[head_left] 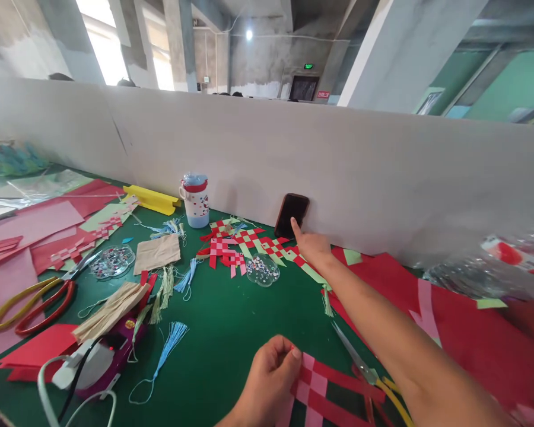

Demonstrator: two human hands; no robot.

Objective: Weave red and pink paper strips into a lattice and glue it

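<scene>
My left hand (pixel 270 376) pinches a corner of woven paper strips (pixel 314 385), red and pink, at the bottom of the view. My right hand (pixel 311 242) reaches forward with its index finger stretched out, and the fingertip is at the screen of a dark smartphone (pixel 290 214). The phone leans upright against the white partition. Below my right forearm lies a pair of scissors (pixel 360 362), partly hidden by the arm and the strips. Finished-looking red, green and pink woven pieces (pixel 249 238) lie near the phone, beside a clear dish of small beads (pixel 262 270).
A white and blue cup (pixel 196 201) stands by the partition (pixel 249 154). At left are large scissors (pixel 40 302), pink paper (pixel 48 219), a second bead dish (pixel 112 262), tassels (pixel 171 347) and a purple power strip (pixel 111 362) with cables. Red paper (pixel 480 338) covers the right.
</scene>
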